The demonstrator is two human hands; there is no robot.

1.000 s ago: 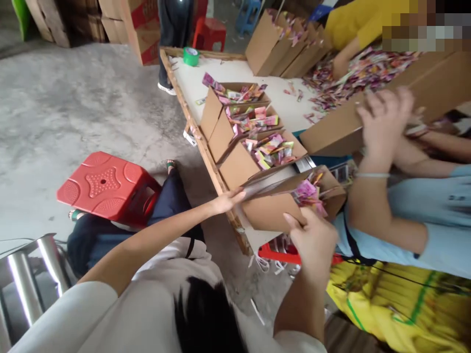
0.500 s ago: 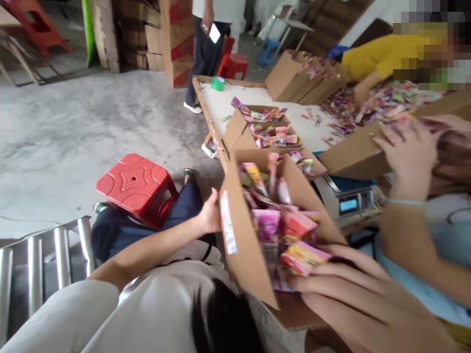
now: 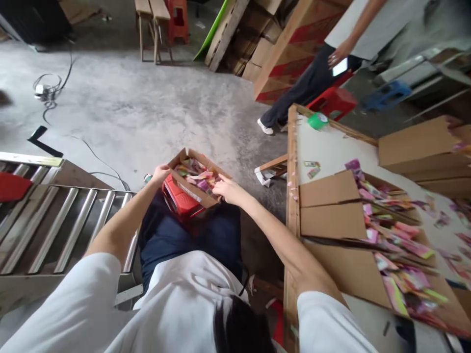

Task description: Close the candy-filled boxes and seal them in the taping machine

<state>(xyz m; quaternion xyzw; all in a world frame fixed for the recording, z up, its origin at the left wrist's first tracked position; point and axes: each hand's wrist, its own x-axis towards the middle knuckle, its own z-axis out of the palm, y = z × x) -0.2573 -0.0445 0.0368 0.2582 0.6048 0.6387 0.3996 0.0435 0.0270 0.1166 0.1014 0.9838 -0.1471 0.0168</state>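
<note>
An open cardboard box [image 3: 192,191] filled with small pink, purple and yellow packets [image 3: 198,174] is in front of me at knee height, over a red plastic stool [image 3: 182,201]. Whether its underside rests on the stool, I cannot tell. My left hand [image 3: 161,173] grips the box's left end. At the opposite end, my right hand [image 3: 230,190] is closed around the box wall, with its fingers close to the packets.
On my left runs a metal roller conveyor [image 3: 83,208]. To my right, a wood-edged table [image 3: 292,196] bears several packet-filled boxes [image 3: 329,220] and a green tape roll [image 3: 318,120]. A person [image 3: 309,73] holding a phone stands beyond it. Cables [image 3: 55,93] lie on the floor.
The box has moved from the table side to above the red stool in front of me. My view has swung left. The co-workers' hands and the scale have left view.
</note>
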